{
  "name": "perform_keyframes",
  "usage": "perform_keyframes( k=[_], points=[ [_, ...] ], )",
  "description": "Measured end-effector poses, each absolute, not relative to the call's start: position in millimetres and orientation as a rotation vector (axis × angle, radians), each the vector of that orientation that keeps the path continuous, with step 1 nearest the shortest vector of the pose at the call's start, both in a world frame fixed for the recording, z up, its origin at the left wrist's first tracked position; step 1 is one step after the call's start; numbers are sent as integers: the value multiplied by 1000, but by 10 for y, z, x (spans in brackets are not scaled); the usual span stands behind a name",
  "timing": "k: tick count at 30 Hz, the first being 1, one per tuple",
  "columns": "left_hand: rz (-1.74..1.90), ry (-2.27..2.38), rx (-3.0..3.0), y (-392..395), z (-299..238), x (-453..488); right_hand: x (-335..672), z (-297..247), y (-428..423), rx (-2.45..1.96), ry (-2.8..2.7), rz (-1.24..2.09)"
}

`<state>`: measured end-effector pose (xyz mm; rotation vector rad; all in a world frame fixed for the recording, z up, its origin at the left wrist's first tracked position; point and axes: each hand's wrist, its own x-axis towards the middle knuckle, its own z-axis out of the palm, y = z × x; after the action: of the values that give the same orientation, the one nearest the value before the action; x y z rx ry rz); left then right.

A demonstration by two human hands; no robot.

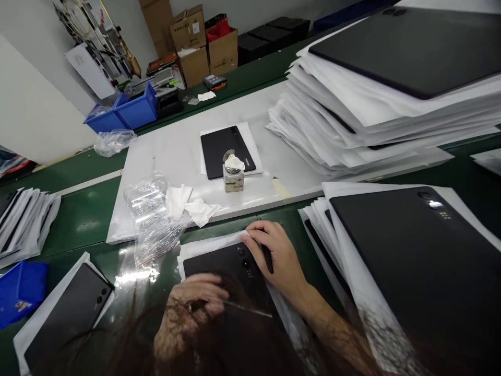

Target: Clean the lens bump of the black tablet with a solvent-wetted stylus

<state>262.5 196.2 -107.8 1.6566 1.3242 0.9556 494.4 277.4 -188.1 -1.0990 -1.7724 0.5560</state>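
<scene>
A black tablet back cover (235, 282) lies on white foam sheets on the green bench right in front of me. My right hand (276, 256) rests on its top right corner, fingers curled and pressed on the edge near the camera holes. My left hand (193, 308) lies on the cover's lower left part with its fingers bent together, half veiled by strands of hair. What they pinch, if anything, I cannot make out.
A small glass jar (234, 177) stands on a white mat beside another black cover (225, 149). Crumpled wipes (191, 206) and clear plastic bags (151, 219) lie left. Tall stacks of covers in foam (391, 78) rise right. Blue bins (129, 109) and cardboard boxes (199, 47) sit behind.
</scene>
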Motion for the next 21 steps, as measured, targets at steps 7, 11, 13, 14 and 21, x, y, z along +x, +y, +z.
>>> perform_keyframes(
  k=[7,11,13,14,21],
  points=[
    [810,1316,1555,2345,-829,2495,4851,-1637,2725,-930,-1587,904],
    [736,1245,1454,2474,-814,2466,4770,-1508,2708,-952,-1486,1048],
    [755,1236,1436,2506,-826,2455,4723,-1461,2676,-996,-1349,1169],
    [776,1236,1434,2512,-835,2447,4701,-1453,2649,-1036,-1246,1245],
    [1072,1270,1465,2418,-1036,2291,4593,-1780,2360,-1026,-1292,1299]
  ],
)
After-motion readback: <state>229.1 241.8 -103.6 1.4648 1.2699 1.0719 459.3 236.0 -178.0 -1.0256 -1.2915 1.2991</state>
